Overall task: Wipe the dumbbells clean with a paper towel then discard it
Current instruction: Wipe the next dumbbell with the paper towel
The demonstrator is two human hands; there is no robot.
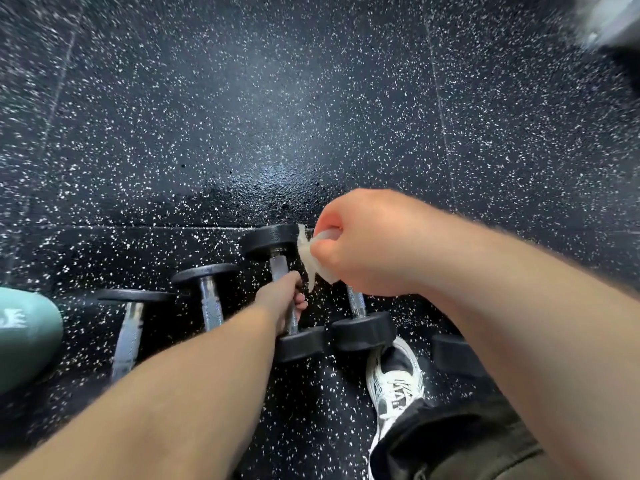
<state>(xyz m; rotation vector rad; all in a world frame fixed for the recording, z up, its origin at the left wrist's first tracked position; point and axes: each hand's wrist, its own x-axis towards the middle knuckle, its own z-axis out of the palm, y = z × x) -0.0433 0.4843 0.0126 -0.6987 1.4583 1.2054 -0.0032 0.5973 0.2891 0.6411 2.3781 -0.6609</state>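
Several black dumbbells with chrome handles lie side by side on the speckled rubber floor. My left hand (282, 299) grips the handle of the middle dumbbell (273, 240). My right hand (360, 244) holds a crumpled white paper towel (311, 258) above the dumbbell to its right (362, 329), whose far end is hidden behind that hand. The towel touches the far head of the gripped dumbbell. Two more dumbbells (207, 271) (133, 296) lie to the left.
My white shoe (394, 382) and dark trouser leg (460, 445) are at the bottom right. Another dumbbell head (453, 355) shows beside my right forearm. A green rounded object (24, 334) sits at the left edge. Black speckled floor (277, 116) stretches beyond.
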